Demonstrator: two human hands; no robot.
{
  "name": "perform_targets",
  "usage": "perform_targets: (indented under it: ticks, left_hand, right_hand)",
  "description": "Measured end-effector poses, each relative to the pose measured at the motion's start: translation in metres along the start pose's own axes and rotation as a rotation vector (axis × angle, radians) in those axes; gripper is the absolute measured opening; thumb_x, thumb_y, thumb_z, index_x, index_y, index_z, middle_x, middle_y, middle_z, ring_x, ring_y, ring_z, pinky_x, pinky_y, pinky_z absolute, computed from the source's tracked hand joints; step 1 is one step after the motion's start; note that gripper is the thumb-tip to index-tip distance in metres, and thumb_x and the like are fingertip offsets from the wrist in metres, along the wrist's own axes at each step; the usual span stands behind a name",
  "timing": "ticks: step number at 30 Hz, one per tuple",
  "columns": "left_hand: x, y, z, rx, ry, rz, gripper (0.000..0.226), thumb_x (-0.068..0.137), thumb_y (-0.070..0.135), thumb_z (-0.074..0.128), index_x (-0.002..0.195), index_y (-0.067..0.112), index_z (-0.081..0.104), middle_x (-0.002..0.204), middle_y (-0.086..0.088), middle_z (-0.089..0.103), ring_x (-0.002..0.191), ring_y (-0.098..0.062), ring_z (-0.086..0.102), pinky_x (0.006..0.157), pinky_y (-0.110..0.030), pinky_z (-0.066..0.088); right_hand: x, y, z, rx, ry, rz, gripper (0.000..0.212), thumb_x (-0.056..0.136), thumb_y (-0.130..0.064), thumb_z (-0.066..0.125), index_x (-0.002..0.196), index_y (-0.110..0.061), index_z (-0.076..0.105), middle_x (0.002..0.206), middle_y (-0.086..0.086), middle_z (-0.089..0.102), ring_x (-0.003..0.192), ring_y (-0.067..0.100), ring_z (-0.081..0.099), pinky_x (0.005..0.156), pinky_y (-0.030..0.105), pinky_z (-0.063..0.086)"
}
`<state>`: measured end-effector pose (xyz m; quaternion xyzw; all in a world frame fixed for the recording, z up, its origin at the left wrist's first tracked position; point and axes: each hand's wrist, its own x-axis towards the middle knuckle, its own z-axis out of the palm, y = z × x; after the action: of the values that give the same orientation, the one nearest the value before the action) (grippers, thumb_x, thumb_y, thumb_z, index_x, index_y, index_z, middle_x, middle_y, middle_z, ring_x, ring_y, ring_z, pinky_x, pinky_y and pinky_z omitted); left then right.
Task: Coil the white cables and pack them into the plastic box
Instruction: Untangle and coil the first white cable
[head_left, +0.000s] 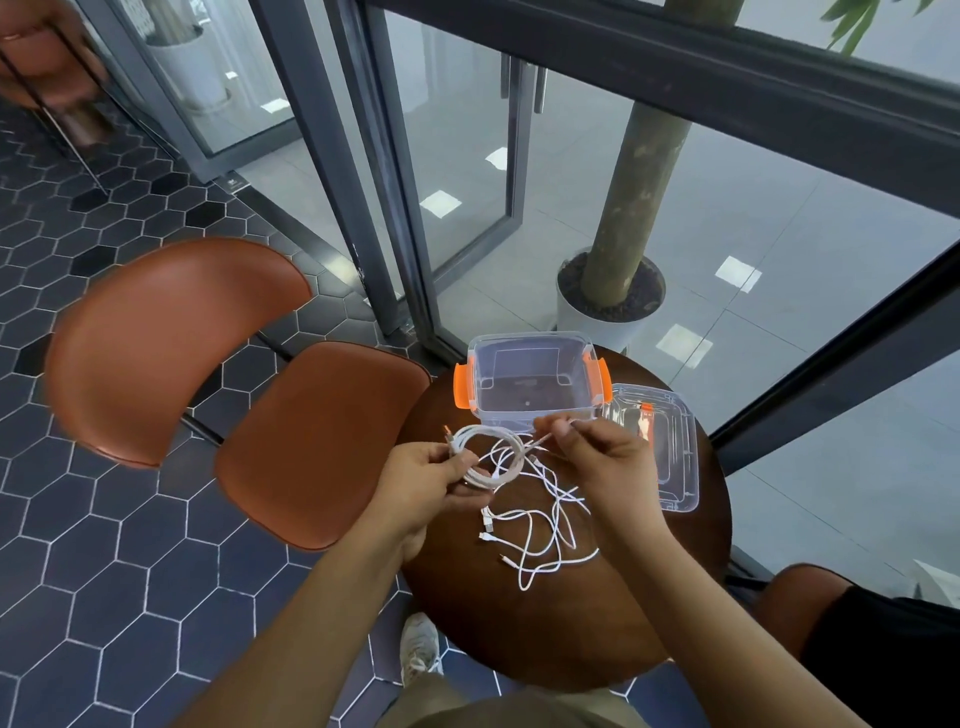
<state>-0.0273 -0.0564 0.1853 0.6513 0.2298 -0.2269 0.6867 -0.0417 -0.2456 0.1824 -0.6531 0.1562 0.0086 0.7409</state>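
Note:
My left hand (423, 478) grips a round coil of white cable (488, 452) just above the small round wooden table (639, 613). My right hand (597, 449) pinches the free end of that same cable near the front wall of the clear plastic box (530, 410). The box stands open with nothing in it at the table's far edge, its orange latches hanging out at both sides. More loose white cables (540, 530) lie tangled on the table below my hands, with several plugs at their left side.
The box's clear lid (670, 467) lies on the table to the right of the box. An orange-brown chair (311, 441) stands at the table's left. Behind the table are glass walls with dark frames and a potted tree (613, 306). A dark-clothed knee (883, 639) shows at the right.

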Motion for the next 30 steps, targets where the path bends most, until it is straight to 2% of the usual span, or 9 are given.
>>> perform_targets:
  ticks: [3, 7, 13, 16, 20, 22, 25, 27, 30]
  left_hand:
    - [-0.001, 0.002, 0.004, -0.006, 0.018, 0.088, 0.015, 0.096, 0.005, 0.058, 0.090, -0.004, 0.069, 0.088, -0.024, 0.074, 0.076, -0.033, 0.074, 0.070, -0.034, 0.063]
    - [0.000, -0.002, 0.010, 0.108, -0.006, 0.209, 0.018, 0.096, 0.006, 0.060, 0.084, -0.001, 0.071, 0.084, -0.023, 0.074, 0.075, -0.034, 0.074, 0.077, -0.042, 0.062]
    - [0.000, -0.001, 0.011, 0.282, -0.069, 0.316, 0.020, 0.095, 0.006, 0.061, 0.078, 0.007, 0.072, 0.078, -0.011, 0.074, 0.070, -0.030, 0.074, 0.070, -0.037, 0.063]
    - [0.001, 0.001, 0.010, 0.359, -0.107, 0.320, 0.020, 0.096, 0.009, 0.060, 0.081, 0.009, 0.073, 0.079, -0.010, 0.075, 0.068, -0.030, 0.074, 0.071, -0.040, 0.063]
    - [0.002, 0.005, 0.006, 0.341, -0.125, 0.298, 0.020, 0.096, 0.009, 0.060, 0.081, 0.008, 0.072, 0.077, -0.008, 0.075, 0.067, -0.034, 0.073, 0.069, -0.043, 0.062]
    - [0.002, 0.006, 0.005, 0.315, -0.124, 0.286, 0.017, 0.096, 0.007, 0.060, 0.085, 0.007, 0.073, 0.078, -0.012, 0.075, 0.068, -0.033, 0.073, 0.065, -0.038, 0.062]
    - [0.002, 0.006, 0.004, 0.284, -0.108, 0.273, 0.016, 0.096, 0.006, 0.060, 0.086, 0.008, 0.073, 0.080, -0.015, 0.075, 0.069, -0.034, 0.073, 0.064, -0.038, 0.063]
    - [0.002, 0.005, 0.004, 0.280, -0.106, 0.256, 0.017, 0.096, 0.005, 0.060, 0.085, 0.009, 0.072, 0.080, -0.016, 0.075, 0.067, -0.036, 0.073, 0.064, -0.039, 0.063]
    - [0.001, 0.003, 0.008, 0.278, -0.139, 0.213, 0.020, 0.097, 0.004, 0.058, 0.084, 0.011, 0.073, 0.075, -0.015, 0.074, 0.063, -0.034, 0.072, 0.058, -0.037, 0.062]
  right_hand:
    - [0.005, -0.003, -0.003, 0.173, 0.062, 0.129, 0.014, 0.097, -0.010, 0.062, 0.094, -0.003, 0.073, 0.094, 0.021, 0.076, 0.090, 0.037, 0.075, 0.085, 0.051, 0.059]
    - [0.014, 0.001, -0.005, 0.266, 0.094, 0.306, 0.015, 0.097, -0.010, 0.061, 0.103, 0.002, 0.069, 0.093, 0.023, 0.076, 0.084, 0.039, 0.075, 0.083, 0.048, 0.059]
    - [0.026, 0.005, -0.009, -0.047, 0.050, 0.310, 0.014, 0.093, -0.010, 0.068, 0.106, -0.004, 0.066, 0.078, 0.015, 0.077, 0.069, 0.029, 0.076, 0.060, 0.034, 0.061]
    - [0.027, 0.003, -0.011, -0.159, -0.076, 0.261, 0.015, 0.093, -0.007, 0.067, 0.102, 0.002, 0.072, 0.081, 0.015, 0.077, 0.072, 0.030, 0.077, 0.066, 0.037, 0.063]
    - [0.032, -0.006, -0.021, -0.230, -0.370, 0.299, 0.011, 0.094, -0.007, 0.066, 0.099, -0.006, 0.075, 0.086, 0.013, 0.078, 0.079, 0.028, 0.077, 0.075, 0.038, 0.064]
    - [0.036, -0.008, -0.024, -0.304, -0.482, 0.309, 0.011, 0.095, -0.007, 0.064, 0.097, -0.009, 0.075, 0.081, 0.011, 0.078, 0.075, 0.025, 0.076, 0.073, 0.034, 0.063]
    - [0.039, -0.007, -0.025, -0.356, -0.578, 0.304, 0.011, 0.095, -0.007, 0.063, 0.095, -0.010, 0.074, 0.077, 0.009, 0.076, 0.071, 0.021, 0.073, 0.070, 0.029, 0.062]
    - [0.040, -0.007, -0.026, -0.275, -0.620, 0.315, 0.011, 0.094, -0.008, 0.064, 0.099, -0.007, 0.074, 0.084, 0.012, 0.076, 0.076, 0.022, 0.073, 0.072, 0.030, 0.062]
    - [0.038, -0.004, -0.019, -0.114, -0.552, 0.290, 0.011, 0.094, -0.004, 0.061, 0.101, -0.001, 0.070, 0.093, 0.018, 0.072, 0.081, 0.025, 0.073, 0.071, 0.031, 0.062]
